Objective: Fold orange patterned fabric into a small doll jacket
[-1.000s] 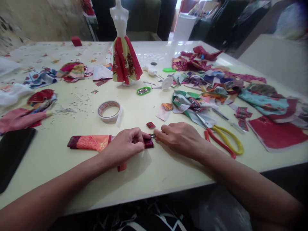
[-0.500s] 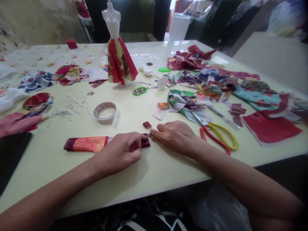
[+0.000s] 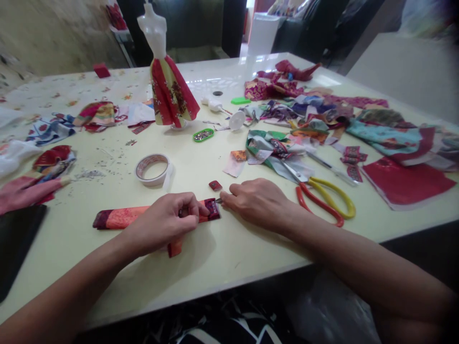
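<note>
A folded strip of orange and dark maroon fabric [image 3: 124, 217] lies on the pale table. My left hand [image 3: 167, 220] rests over its middle, fingers curled and pinching part of the fabric; an orange flap hangs below the hand. My right hand [image 3: 256, 203] lies on the table just right of the strip's end. Its fingertips are closed on a small metal tool [image 3: 218, 200], mostly hidden, whose tip touches the maroon end. A small red square piece [image 3: 215, 185] sits just beyond the fingertips.
A tape roll [image 3: 153, 170] stands behind my left hand. Scissors [image 3: 324, 198] with red and yellow handles lie right of my right hand. Farther back are a dress form [image 3: 172, 91], a green tray of pins [image 3: 203, 135] and fabric scraps [image 3: 279, 107]. A dark tablet [image 3: 19, 243] is at left.
My left hand has shifted a little left, uncovering more of the maroon end, and an orange flap now shows below it. The view has shifted slightly.
</note>
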Demonstrator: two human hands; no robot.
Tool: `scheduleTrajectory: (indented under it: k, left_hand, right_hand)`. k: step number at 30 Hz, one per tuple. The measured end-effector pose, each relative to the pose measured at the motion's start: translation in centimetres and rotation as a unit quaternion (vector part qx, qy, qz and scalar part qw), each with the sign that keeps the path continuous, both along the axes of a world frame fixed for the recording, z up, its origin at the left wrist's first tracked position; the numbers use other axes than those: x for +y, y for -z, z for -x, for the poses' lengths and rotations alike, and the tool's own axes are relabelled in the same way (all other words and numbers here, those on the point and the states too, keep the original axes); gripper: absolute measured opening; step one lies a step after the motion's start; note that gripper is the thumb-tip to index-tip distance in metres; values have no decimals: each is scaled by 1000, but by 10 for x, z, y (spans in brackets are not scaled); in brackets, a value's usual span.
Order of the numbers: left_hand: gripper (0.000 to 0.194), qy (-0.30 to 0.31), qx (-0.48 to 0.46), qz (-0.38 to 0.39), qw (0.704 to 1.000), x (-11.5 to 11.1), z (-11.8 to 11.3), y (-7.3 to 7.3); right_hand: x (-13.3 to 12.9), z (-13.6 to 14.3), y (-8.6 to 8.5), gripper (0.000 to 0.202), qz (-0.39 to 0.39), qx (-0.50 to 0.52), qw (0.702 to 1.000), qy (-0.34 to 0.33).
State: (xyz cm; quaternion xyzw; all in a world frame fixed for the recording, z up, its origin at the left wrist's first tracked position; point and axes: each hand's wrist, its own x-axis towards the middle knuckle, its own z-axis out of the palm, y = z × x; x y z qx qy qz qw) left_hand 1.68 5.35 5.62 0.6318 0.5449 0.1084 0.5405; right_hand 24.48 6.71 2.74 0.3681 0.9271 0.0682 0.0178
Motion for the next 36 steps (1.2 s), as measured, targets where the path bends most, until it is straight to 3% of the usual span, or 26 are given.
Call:
scheduleTrajectory:
  k: [5,9,12,17,24,30,36]
  left_hand:
    - [10,-9,0,33,999,9,0,14]
    - [13,-17,25,80,996,7,0,13]
    - [22,-34,-1,105,994,4,-1,7]
    - [30,-91,-119,122,981,0,-2,4]
    - [35,-116,-194,150,963,0,-1,13]
    - [32,-123,-183,149,964,0,-4,10]
    - [35,-115,-177,146,967,-1,-2,12]
  right_hand:
    - [8,-13,-5,22,-1,11,998,54]
    - [12,-27,-13,30,-66,49,991,101]
    - [9,-27,-15,33,-77,155,984,52]
    - [-1,-15,-7,30,23,294,954,-43]
    - [-2,-9,0,26,85,334,936,-65]
    - [-3,-7,2,25,94,341,933,-71]
    - [-1,-5,4,23,162,384,906,-70]
